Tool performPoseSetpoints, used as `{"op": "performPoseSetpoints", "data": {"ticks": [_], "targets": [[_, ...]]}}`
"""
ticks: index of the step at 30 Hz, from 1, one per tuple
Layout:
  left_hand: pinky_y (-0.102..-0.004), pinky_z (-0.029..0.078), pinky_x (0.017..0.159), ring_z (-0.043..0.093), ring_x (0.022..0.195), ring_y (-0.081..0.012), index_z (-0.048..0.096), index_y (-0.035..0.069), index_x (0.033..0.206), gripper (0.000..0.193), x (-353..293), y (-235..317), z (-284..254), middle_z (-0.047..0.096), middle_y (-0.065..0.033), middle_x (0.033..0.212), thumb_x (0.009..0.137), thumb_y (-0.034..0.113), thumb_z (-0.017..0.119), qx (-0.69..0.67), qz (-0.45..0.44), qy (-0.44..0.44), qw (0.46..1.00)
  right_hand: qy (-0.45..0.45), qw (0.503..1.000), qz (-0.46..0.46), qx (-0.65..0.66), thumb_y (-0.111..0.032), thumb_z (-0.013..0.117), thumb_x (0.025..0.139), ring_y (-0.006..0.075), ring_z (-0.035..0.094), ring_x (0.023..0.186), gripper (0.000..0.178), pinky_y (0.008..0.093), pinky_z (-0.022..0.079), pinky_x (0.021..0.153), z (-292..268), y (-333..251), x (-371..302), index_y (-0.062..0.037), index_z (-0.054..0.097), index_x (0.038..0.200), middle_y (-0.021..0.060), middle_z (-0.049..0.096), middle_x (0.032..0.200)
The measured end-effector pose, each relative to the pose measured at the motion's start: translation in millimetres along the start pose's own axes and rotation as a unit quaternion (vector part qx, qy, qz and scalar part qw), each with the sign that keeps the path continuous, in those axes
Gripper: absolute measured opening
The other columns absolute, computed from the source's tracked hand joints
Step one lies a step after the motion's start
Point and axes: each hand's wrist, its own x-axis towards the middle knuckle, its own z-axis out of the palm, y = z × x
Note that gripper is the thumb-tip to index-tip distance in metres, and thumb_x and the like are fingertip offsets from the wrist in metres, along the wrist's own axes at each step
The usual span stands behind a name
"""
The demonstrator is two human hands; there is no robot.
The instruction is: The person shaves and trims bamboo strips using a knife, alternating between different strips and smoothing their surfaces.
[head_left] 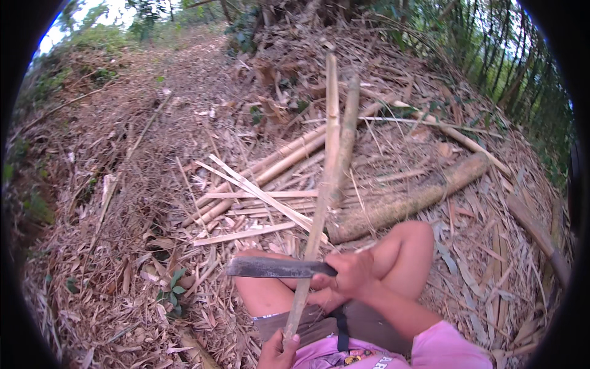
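Note:
I sit on the ground with bare knees up. My left hand [278,352] grips the near end of a long split bamboo strip [324,178] that runs away from me over my lap. My right hand [351,275] is closed on the handle of a dark flat-bladed knife [273,267]. The blade points left and lies across the strip just above my left knee, touching it.
Thin pale bamboo slats [258,195] lie scattered ahead. A thick bamboo log [409,200] lies to the right of my knees, with longer poles [289,157] behind. Dry leaves and husks cover the slope. Standing bamboo stems [522,67] line the right side.

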Motion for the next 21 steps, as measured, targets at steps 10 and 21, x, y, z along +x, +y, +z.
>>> {"op": "performPoseSetpoints", "data": {"ticks": [10,21], "targets": [[-0.0292,0.044,0.05,0.05,0.054,-0.0121,0.057,0.005,0.116,0.037,18,-54,-15,0.055,-0.0029,0.07,0.105,0.038,0.044,-0.023,0.081,-0.041,0.996,-0.002,0.868,0.208,0.451,-0.02,0.075,0.089,0.0066,0.054,0.056,0.026,0.0264,0.044,0.05,24,-64,-13,0.0006,0.064,0.078,0.001,0.061,0.061],[-0.0274,0.031,0.032,0.034,0.036,-0.0133,0.055,0.011,0.094,0.041,54,28,-4,0.043,-0.0013,0.055,0.107,0.044,0.035,-0.316,-0.135,-0.098,0.934,-0.007,0.93,0.139,0.34,-0.042,0.065,0.09,0.019,0.058,0.06,0.044,0.0342,0.046,0.055,18,-63,-29,-0.0004,0.061,0.078,0.0089,0.062,0.068]]}}
